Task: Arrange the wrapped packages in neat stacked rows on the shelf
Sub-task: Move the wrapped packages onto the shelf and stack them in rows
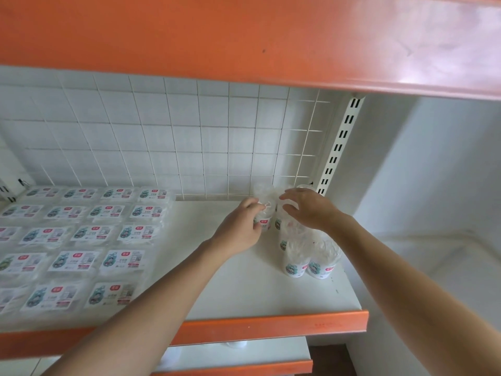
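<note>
At the back right of the shelf, the left grip is curled round a wrapped package that stands upright, long axis vertical, just before the wire grid. The right grip, fingers spread and holding nothing, hovers over the neighbouring package close beside it. More upright packages crowd the front, and flat packages lie in rows well apart to the left.

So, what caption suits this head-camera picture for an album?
Left hand grips an upright wrapped package, right hand reaches over its neighbours, beside flat packs rowed on the shelf.
</note>
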### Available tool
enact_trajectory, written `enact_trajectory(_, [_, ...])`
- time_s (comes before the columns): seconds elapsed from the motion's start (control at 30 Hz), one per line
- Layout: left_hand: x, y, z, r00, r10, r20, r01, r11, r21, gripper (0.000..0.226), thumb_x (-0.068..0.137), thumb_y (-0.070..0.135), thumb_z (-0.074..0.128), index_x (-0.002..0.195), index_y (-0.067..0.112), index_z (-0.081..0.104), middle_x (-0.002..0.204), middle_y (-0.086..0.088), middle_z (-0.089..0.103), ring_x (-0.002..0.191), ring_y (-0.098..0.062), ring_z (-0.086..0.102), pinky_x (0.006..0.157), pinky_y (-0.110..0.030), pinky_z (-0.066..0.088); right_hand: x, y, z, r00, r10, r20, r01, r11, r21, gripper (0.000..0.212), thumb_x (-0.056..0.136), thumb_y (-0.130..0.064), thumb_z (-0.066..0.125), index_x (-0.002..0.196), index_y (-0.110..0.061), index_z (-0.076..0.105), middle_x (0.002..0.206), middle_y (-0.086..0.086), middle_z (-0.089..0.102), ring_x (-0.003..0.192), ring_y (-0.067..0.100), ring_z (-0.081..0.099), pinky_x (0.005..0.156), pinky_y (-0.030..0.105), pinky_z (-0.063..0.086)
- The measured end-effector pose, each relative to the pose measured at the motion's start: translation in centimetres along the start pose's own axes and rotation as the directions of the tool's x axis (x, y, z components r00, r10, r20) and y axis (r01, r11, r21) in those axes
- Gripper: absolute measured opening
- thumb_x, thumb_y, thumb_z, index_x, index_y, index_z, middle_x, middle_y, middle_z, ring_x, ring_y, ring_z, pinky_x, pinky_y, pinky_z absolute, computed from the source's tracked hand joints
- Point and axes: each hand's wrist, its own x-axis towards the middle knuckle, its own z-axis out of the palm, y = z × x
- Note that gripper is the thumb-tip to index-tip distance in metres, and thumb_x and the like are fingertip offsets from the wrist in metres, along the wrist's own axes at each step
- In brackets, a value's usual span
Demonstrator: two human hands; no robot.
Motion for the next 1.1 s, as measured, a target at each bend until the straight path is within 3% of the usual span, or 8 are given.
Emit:
enact_trajectory(0.37, [0.1,0.2,0.3,1.0,-0.014,-0.005,0.014,1.0,-0.022,0.048,0.094,0.013,0.051,0.142,0.017,0.044,0.152,0.002,0.028,0.119,-0.018,0.054,0.101,-0.029,0.041,0.0,0.4,0.3,1.0,-0.005,-0.005,0.005,1.0,0.021,0.036,0.1,-0.035,0.046,0.134,-0.027,0.052,0.146,-0.006,0.045,0.136,0.017,0.037,0.109,0.032,0.031])
enact_trajectory(0.5, [0.8,0.2,-0.3,0.998,-0.004,-0.065,0.005,1.0,0.008,0.053,0.092,0.008,0.052,0.143,0.012,0.039,0.149,-0.005,0.032,0.133,-0.02,0.041,0.105,-0.028,0.034,-0.1,0.4,0.3,1.0,-0.006,0.008,0.005,1.0,0.023,0.038,0.1,-0.035,0.045,0.136,-0.027,0.05,0.147,-0.006,0.044,0.138,0.016,0.035,0.11,0.033,0.031])
enact_trajectory(0.63, [2.2,0.6,-1.0,0.998,-0.068,-0.013,0.068,0.997,-0.028,0.061,0.092,0.001,0.044,0.15,0.008,0.026,0.155,-0.008,0.027,0.141,-0.021,0.03,0.108,-0.024,0.025,-0.3,0.2,0.1,1.0,-0.01,0.013,0.01,1.0,0.014,0.038,0.101,-0.035,0.044,0.138,-0.027,0.049,0.147,-0.006,0.043,0.138,0.016,0.035,0.11,0.033,0.03])
enact_trajectory(0.8, [3.4,0.5,-0.9,0.978,-0.174,0.111,0.183,0.98,-0.075,0.063,0.094,0.002,0.038,0.153,0.014,0.019,0.16,-0.005,0.021,0.143,-0.02,0.027,0.107,-0.023,0.026,-0.2,0.1,0.0,1.0,-0.006,0.026,0.006,1.0,0.006,0.039,0.101,-0.035,0.043,0.138,-0.027,0.048,0.148,-0.006,0.042,0.139,0.016,0.032,0.111,0.033,0.029])
enact_trajectory(1.1, [3.2,0.8,-1.3,0.982,-0.17,0.077,0.173,0.984,-0.04,0.057,0.097,0.008,0.041,0.151,0.011,0.023,0.158,-0.006,0.022,0.143,-0.019,0.027,0.103,-0.019,0.022,-0.4,-0.1,-0.1,0.999,0.008,0.038,-0.008,1.0,-0.005,0.041,0.101,-0.037,0.042,0.141,-0.027,0.044,0.15,-0.005,0.039,0.138,0.019,0.035,0.111,0.038,0.034])
